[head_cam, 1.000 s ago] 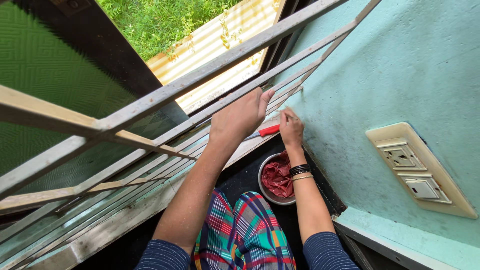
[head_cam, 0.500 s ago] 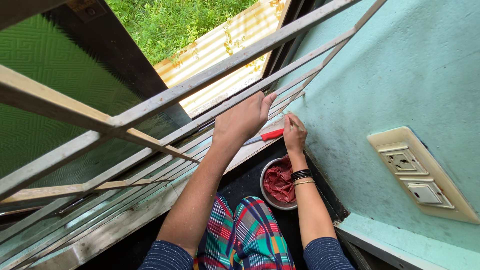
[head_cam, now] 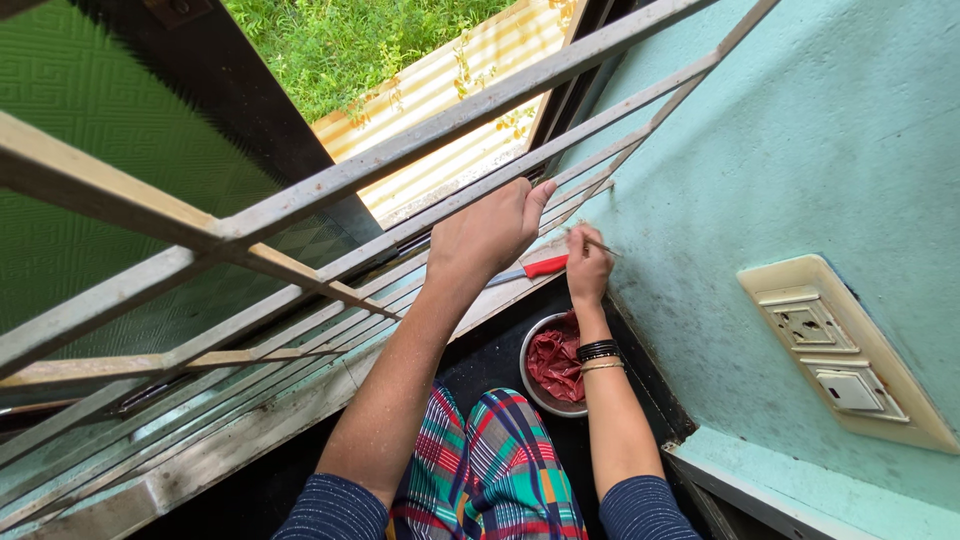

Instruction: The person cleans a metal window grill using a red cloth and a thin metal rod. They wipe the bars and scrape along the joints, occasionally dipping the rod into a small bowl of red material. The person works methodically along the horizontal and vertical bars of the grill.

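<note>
Against the window grille point(head_cam: 300, 210), the left hand point(head_cam: 487, 232) is wrapping its fingers around one grey bar. Below the grille, tight against the turquoise wall point(head_cam: 800, 150), the right hand point(head_cam: 587, 265) is pinching a thin stick point(head_cam: 598, 243), above the steel bowl point(head_cam: 530, 370) and beside the red-handled tool point(head_cam: 530, 270) on the sill.

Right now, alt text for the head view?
Seen from above, the left hand grips a grey window grille bar while the right hand holds a thin stick near the turquoise wall. A red-handled tool lies on the sill, above a bowl of red cloth.

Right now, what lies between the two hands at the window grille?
In the head view, a red-handled tool lies on the sill between the left hand and right hand.
</note>
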